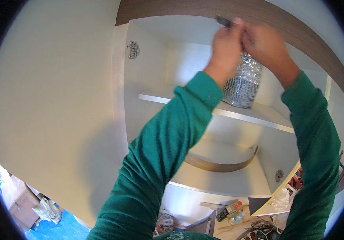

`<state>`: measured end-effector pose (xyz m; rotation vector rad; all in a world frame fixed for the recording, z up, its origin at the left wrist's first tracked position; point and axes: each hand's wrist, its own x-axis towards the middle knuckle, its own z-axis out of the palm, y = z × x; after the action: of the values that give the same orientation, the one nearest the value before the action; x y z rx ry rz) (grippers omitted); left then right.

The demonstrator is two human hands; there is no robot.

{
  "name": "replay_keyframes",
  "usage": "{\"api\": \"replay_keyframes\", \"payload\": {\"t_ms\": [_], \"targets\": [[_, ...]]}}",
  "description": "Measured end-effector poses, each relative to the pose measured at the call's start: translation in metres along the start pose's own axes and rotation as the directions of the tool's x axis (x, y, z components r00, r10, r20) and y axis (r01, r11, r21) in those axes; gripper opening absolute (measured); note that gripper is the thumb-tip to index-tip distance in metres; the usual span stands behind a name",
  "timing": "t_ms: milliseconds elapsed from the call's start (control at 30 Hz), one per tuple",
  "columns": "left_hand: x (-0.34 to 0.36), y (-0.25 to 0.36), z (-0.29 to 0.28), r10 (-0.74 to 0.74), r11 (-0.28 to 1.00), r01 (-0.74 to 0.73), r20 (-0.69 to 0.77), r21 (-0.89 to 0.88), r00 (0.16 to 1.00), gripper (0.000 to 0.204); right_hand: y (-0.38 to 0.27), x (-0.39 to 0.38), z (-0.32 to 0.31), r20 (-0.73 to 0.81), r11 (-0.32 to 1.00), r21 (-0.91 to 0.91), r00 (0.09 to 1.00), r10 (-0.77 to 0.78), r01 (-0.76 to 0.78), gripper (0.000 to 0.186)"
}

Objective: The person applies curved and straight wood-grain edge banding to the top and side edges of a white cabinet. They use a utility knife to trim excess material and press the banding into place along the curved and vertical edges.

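Both my hands are raised to the top front edge of a white cabinet (148,76), just below a brown wood-grain panel (196,8). My left hand (225,52) is closed, and a small dark flat-looking piece (223,21) sticks out past its fingertips. I cannot tell what kind of thing it is. Close against the left, my right hand (267,45) has curled fingers, slightly blurred. Whatever it grips is hidden. Behind my hands, a clear plastic package with silvery ridged layers (240,89) stands on the middle shelf (260,117), partly covered by my left hand and wrist.
A curved brown strip (224,166) lies in the lower compartment. Hinge plates (133,50) show on the cabinet's sides. A large pale panel (56,100) fills the left. Below are a red-and-black container (228,211), a clear bottle (236,219) and a blue sheet (60,226).
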<state>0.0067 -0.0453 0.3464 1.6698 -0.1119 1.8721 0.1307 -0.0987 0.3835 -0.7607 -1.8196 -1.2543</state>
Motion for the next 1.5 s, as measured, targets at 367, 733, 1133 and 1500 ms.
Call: {"api": "replay_keyframes", "payload": {"t_ms": [367,733,1133,1500], "targets": [[-0.001,-0.002,0.015,-0.001,0.988,0.0,-0.006,-0.153,1.0,0.041,0.005,0.004,-0.013,0.054,1.0,0.014,0.999,-0.006,0.005,0.019],[-0.002,-0.001,0.004,0.004,0.982,-0.01,-0.034,-0.191,0.999,0.041,-0.012,0.018,0.005,0.086,0.988,-0.124,0.993,-0.076,0.087,0.024],[-0.003,0.01,-0.025,0.02,0.956,-0.027,-0.027,-0.292,0.999,0.043,-0.039,0.029,0.014,0.044,0.993,-0.059,0.994,-0.098,0.101,0.022],[-0.055,0.021,-0.04,-0.12,0.991,0.113,0.119,0.066,0.986,0.049,-0.036,-0.032,-0.029,0.172,1.0,0.008,0.985,-0.028,0.027,0.025]]}}
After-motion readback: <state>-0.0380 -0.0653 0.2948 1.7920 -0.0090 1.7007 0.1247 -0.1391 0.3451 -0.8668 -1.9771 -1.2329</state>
